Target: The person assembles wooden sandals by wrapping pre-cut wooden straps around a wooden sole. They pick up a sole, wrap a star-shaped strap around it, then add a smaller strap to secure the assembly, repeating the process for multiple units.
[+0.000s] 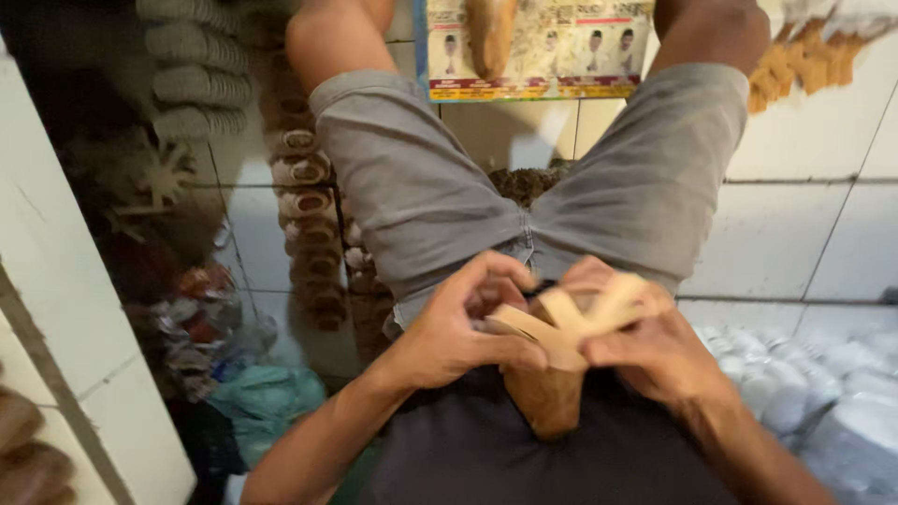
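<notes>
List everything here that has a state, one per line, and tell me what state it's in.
Left hand: closed around one tan strap end.
Right hand: gripping the other strap end.
Crossed tan straps: held over a brown sandal sole.
Brown sandal sole: upright in the lap, partly hidden.
Finished sandals: lined up in a row on the tiled floor.

Both forearms come in from below and meet over the lap. The left hand (pixel 458 327) curls, thumb and fingertips pinched in a closed grip (fingers arched above it). The right hand (pixel 645 351) faces it, fingers wrapped tight, knuckles just beside the left grip.
</notes>
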{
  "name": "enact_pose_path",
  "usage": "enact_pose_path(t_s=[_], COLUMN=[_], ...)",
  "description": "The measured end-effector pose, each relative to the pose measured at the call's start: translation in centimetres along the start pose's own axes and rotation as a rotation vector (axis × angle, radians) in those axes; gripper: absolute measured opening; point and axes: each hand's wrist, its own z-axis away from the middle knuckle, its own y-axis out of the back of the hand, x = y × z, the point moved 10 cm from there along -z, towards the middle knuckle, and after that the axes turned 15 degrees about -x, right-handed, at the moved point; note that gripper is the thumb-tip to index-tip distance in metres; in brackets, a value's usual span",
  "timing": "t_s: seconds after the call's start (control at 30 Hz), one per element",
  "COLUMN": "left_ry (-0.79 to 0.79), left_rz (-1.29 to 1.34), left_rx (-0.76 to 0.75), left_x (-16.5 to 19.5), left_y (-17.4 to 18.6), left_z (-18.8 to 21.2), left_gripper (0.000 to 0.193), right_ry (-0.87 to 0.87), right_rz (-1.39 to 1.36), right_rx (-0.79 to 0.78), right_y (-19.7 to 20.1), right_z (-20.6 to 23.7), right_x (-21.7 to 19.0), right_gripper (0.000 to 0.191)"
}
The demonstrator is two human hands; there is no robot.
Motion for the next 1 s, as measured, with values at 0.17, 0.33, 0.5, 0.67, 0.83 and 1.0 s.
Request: enact_pose_path(t_s=[0.17,0.33,0.5,0.67,0.83,1.0], left_ry=[0.028,0.033,-0.023,-0.055,-0.041,0.036], left_rz=[0.296,0.406,0.612,0.829,0.899,0.777], left_rx=[0.052,0.011,-0.040,-0.025,0.081,0.129], left_x=[-4.4,-6.2,-8.3,-9.2,-8.3,-8.4], left_y=[-0.3,0.6,0.7,0.9,1.4,1.2], left_z=[-0.3,-0.3,-1.0,-0.7,-1.0,-1.1], left_gripper=[0.026,0.014,0.015,0.020,0.046,0.045], right_ry=[0.087,0.099,0.050,0.002,-0.023,-0.055], right_rz=[-0.096,-0.195,-0.213,-0.241,-0.189,-0.206], right_rx=[0.084,0.104,0.130,0.218,0.157,0.076], right_y=[2.1,2.8,2.5,1.3,0.0,0.8], right_z=[1.6,2.2,1.8,-0.1,-2.8,-1.6], right_x=[1.0,2.4,2.9,2.2,0.2,1.3], right_gripper=[0.057,0.061,0.070,0.069,0.061,0.054])
